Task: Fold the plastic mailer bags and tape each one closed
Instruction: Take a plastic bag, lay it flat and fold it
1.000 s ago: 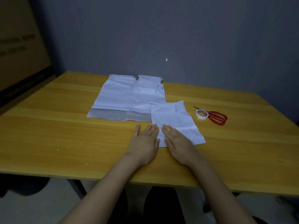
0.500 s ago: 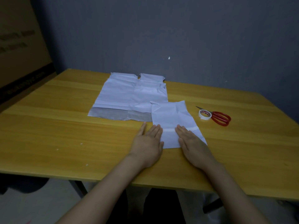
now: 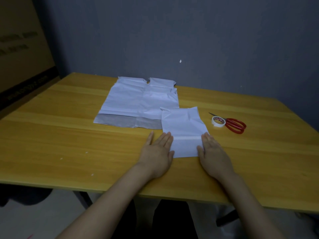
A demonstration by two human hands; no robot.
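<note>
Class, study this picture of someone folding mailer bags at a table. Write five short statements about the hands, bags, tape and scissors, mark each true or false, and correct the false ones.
1. Both hands lie flat, palms down, on either side of the folded mailer bag. True.
2. The right hand holds the tape roll. False: the roll lies on the table, untouched.
3. The scissors have red handles. True.
4. The left hand grips the scissors. False: it is empty.
5. The unfolded mailer bags lie farther from the person than the folded one. True.
</note>
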